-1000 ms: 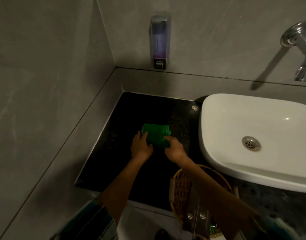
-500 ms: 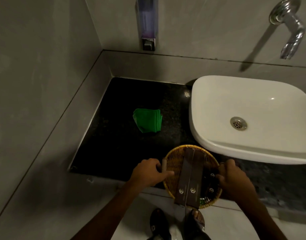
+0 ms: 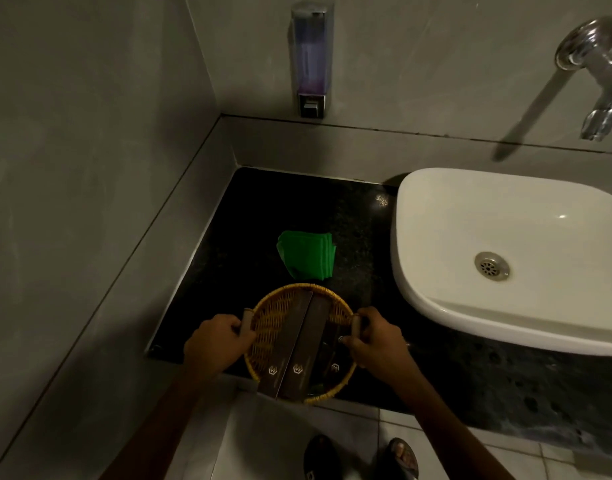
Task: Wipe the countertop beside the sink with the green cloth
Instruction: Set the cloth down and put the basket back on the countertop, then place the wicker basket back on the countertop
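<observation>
A folded green cloth (image 3: 306,254) lies on the black granite countertop (image 3: 249,216), left of the white sink (image 3: 526,306). No hand touches it. Nearer to me, a round wicker basket (image 3: 273,317) holding dark flat boxes sits at the counter's front edge. My left hand (image 3: 218,341) grips the basket's left handle, and my right hand (image 3: 377,339) grips its right handle.
A wall soap dispenser (image 3: 311,60) hangs above the counter's back corner. A chrome tap (image 3: 598,81) sticks out of the wall over the sink. Grey tiled walls close the counter at left and back. Tiled floor and feet in sandals (image 3: 360,459) show below.
Both hands let go of the green cloth and took the basket by its handles. The basket has since moved left and further onto the counter, up to just in front of the cloth.
</observation>
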